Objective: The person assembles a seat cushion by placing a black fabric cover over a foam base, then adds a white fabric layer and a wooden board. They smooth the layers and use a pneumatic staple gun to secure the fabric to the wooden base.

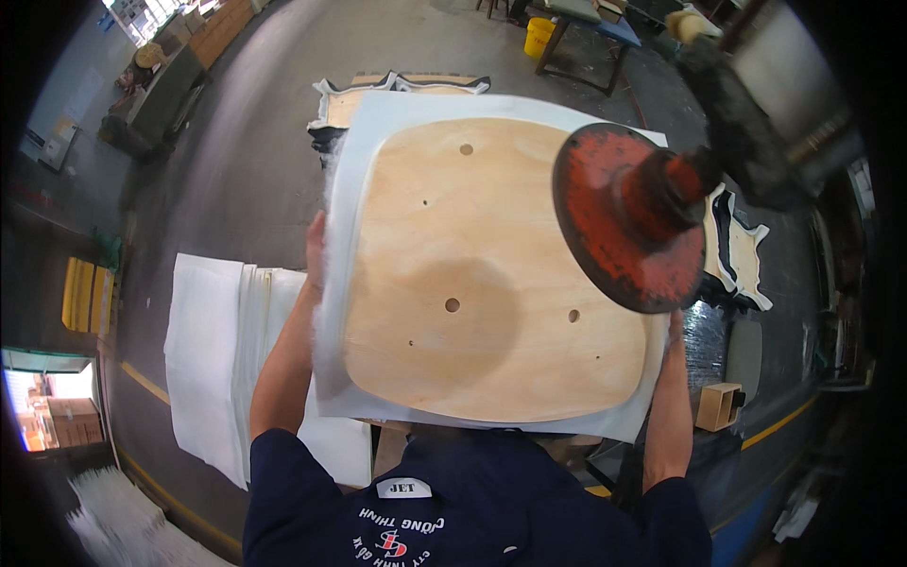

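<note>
- Right hand [675, 324]: mostly hidden by red disc [600, 227] and white padding sheet [363, 121].
- Left hand [316, 248]: fingertips out of sight behind sheet.
- Plywood seat panel [491, 227]: upper right corner behind disc.
- Dark machine arm [751, 123]: blurred.
- Navy shirt [491, 487]: cut off below.

Well ahead of the right hand [676, 323] and a little to its left stands a yellow bucket [539, 38], just beside a blue-topped table [616, 33] with dark legs. Near the right hand, below and to its right, sits a small open-fronted wooden box [715, 408]; farther right, a yellow floor line [780, 422] runs at a slant. Far to the left of the left hand [316, 250] is a yellow slatted object [79, 295], its kind unclear. Beyond that, lower down, brown cartons [71, 422] are stacked in a bright opening.
</note>
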Demonstrator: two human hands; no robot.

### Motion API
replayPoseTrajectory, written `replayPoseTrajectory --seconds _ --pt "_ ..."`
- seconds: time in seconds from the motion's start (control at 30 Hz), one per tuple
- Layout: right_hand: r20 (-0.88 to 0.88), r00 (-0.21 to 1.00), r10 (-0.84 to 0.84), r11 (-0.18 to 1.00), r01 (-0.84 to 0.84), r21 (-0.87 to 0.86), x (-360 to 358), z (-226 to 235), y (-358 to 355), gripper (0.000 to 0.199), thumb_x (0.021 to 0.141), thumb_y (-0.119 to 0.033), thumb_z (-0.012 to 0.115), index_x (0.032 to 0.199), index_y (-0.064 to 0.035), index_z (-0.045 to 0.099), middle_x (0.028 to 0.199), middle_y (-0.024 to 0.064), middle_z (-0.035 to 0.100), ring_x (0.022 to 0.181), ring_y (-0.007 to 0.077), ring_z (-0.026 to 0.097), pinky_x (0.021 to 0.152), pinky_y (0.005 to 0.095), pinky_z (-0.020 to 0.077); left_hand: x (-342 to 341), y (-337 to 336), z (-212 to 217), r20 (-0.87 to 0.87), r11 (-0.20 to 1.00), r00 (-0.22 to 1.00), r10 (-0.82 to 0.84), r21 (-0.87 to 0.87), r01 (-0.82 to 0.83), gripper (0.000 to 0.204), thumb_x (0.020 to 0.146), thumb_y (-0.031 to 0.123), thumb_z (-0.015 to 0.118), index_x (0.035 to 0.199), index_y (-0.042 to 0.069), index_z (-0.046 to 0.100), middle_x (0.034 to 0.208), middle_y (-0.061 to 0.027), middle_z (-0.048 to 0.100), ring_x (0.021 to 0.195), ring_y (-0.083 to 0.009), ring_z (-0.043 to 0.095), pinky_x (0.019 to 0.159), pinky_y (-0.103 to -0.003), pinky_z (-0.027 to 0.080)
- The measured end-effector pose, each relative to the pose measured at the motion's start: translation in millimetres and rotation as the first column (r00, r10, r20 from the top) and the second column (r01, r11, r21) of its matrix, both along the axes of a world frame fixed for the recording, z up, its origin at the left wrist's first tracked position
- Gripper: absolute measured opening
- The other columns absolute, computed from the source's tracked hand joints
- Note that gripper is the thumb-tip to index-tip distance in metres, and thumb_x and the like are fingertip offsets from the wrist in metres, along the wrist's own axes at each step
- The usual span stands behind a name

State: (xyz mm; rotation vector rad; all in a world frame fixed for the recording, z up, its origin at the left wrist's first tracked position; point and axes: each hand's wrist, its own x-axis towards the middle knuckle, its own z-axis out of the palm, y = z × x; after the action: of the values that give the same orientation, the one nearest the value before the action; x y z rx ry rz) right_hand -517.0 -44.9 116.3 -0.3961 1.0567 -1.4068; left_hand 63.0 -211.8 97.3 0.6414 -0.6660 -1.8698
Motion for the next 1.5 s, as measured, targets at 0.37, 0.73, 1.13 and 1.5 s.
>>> replayPoseTrajectory --seconds 0.37,0.73,1.13,1.5 --pt "-0.202 0.979 -0.004 0.996 0.023 0.087 -18.6 -16.4 -25.8 0.044 0.092 -0.027 0.062 0.128 -0.0006 0.056 0.109 0.0130 0.069 0.092 0.0264 0.070 0.080 0.0378 0.0591 -21.8 -10.8 -76.7 0.656 0.998 0.752 0.065 -0.029 -0.061 0.064 0.102 0.050 0.040 0.138 -0.002 0.051 0.132 -0.0138 0.059 0.128 -0.0245 0.050 0.113 -0.036 0.032" --pt "-0.279 0.960 -0.002 0.996 0.028 0.088 -24.8 -10.4 -54.1 0.044 0.093 -0.026 0.062 0.128 -0.0004 0.056 0.111 0.0127 0.068 0.092 0.0254 0.069 0.080 0.0370 0.0587 -1.8 -55.5 -33.0 0.719 0.986 0.676 -0.164 0.122 0.110 0.051 0.102 0.049 0.044 0.108 0.000 0.059 0.107 -0.0097 0.059 0.098 -0.0170 0.053 0.091 -0.032 0.042" --pt "-0.344 0.939 -0.016 0.997 0.040 0.063 -28.1 -8.7 -75.9 0.043 0.094 -0.025 0.061 0.129 -0.0002 0.056 0.112 0.0123 0.068 0.093 0.0244 0.069 0.080 0.0361 0.0583 -19.4 -132.2 -46.2 0.839 0.958 0.500 0.214 -0.081 -0.275 0.068 0.095 0.041 0.063 0.142 -0.002 0.041 0.118 -0.0181 0.060 0.106 -0.0243 0.060 0.090 -0.038 0.048" --pt "-0.383 0.924 -0.003 0.998 0.027 0.058 -32.8 -14.0 -120.6 0.042 0.095 -0.024 0.061 0.129 0.0000 0.056 0.113 0.0120 0.068 0.093 0.0235 0.069 0.081 0.0353 0.0578 -40.8 -174.3 -38.1 0.987 0.982 0.161 -0.020 -0.011 0.189 0.052 0.080 0.034 0.069 0.113 -0.006 0.068 0.108 -0.0242 0.070 0.102 -0.0317 0.069 0.090 -0.039 0.052"
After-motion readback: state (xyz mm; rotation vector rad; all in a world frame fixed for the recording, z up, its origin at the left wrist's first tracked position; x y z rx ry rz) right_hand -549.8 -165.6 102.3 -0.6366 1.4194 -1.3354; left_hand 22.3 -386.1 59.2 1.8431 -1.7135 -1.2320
